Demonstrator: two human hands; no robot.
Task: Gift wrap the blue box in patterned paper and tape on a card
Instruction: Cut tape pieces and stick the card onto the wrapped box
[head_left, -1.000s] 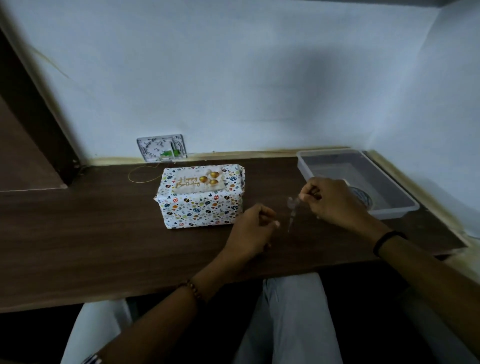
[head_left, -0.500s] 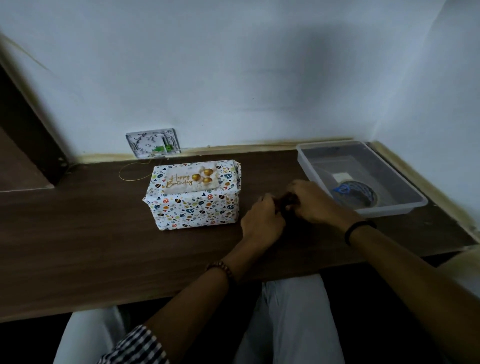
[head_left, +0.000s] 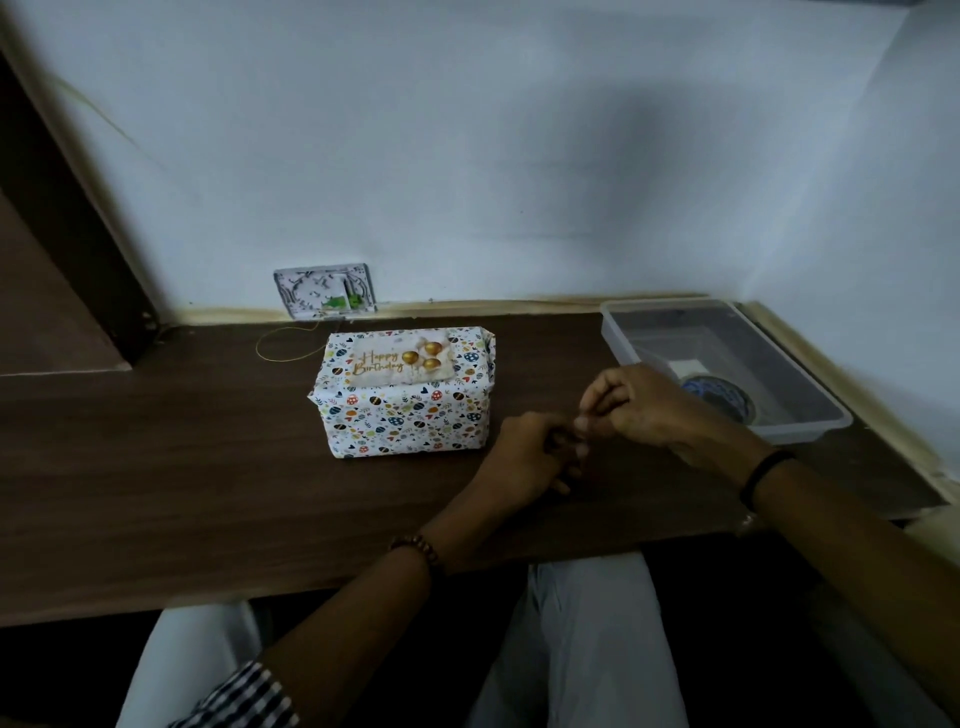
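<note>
The box (head_left: 405, 418) stands on the brown desk (head_left: 182, 467), wrapped in white paper with small coloured shapes. A "Happy Birthday" card (head_left: 396, 361) with gold balloons lies flat on its top. Just right of the box, my left hand (head_left: 524, 462) and my right hand (head_left: 641, 405) meet fingertip to fingertip above the desk. Both have curled fingers and pinch a small piece of clear tape (head_left: 582, 434), which is hardly visible between them. Neither hand touches the box.
A clear plastic tray (head_left: 800, 431) sits at the desk's right end with a tape roll (head_left: 719, 399) inside, close behind my right hand. A white wall plate (head_left: 324, 291) and a thin yellow wire (head_left: 270, 353) lie behind the box. Walls enclose the back and right.
A second ago my hands were apart with the tape strip hanging from the right one. They have come together, and the strip is now bunched between the fingertips. The box has not moved.
</note>
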